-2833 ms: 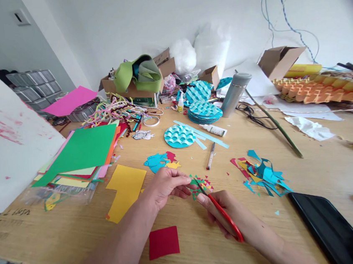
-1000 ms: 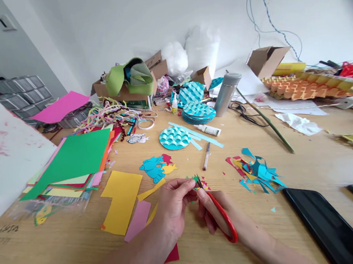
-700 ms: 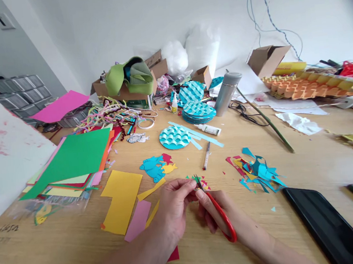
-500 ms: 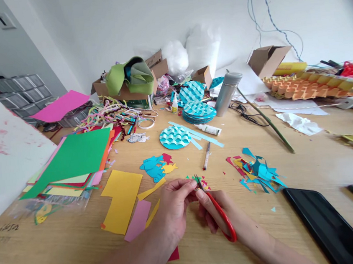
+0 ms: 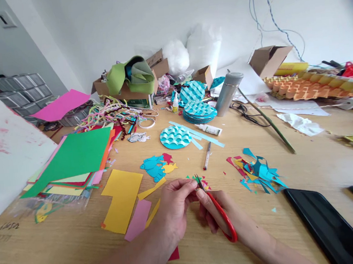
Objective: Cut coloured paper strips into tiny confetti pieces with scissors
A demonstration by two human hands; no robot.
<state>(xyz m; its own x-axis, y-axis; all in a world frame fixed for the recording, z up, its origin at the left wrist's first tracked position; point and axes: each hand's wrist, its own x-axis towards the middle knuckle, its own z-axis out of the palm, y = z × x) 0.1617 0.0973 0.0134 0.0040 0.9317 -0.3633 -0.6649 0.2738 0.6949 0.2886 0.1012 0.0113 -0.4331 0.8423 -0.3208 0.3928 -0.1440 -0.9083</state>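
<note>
My right hand (image 5: 218,205) grips red-handled scissors (image 5: 224,219), their dark blades pointing up and away. The fingers of my left hand (image 5: 175,205) are pinched together beside the blade tips; what they hold is too small or hidden to make out. Just past the blades lie tiny green, red and yellow paper bits (image 5: 204,183). Beyond my left hand are blue paper fish (image 5: 154,168), a yellow paper fish (image 5: 169,168) and a red paper cutout (image 5: 167,158). Yellow paper (image 5: 122,200) and a pink paper piece (image 5: 138,220) lie left of that hand.
Blue paper scraps (image 5: 263,173) and a black phone (image 5: 324,221) lie to the right. A pen (image 5: 207,156), a glue tube (image 5: 209,129) and a scalloped blue disc (image 5: 175,137) are ahead. A grey flask (image 5: 229,93) stands behind; coloured sheets (image 5: 80,152) are stacked left.
Both hands and the scissors stay almost in place. The view has shifted very slightly; nothing else visibly differs.
</note>
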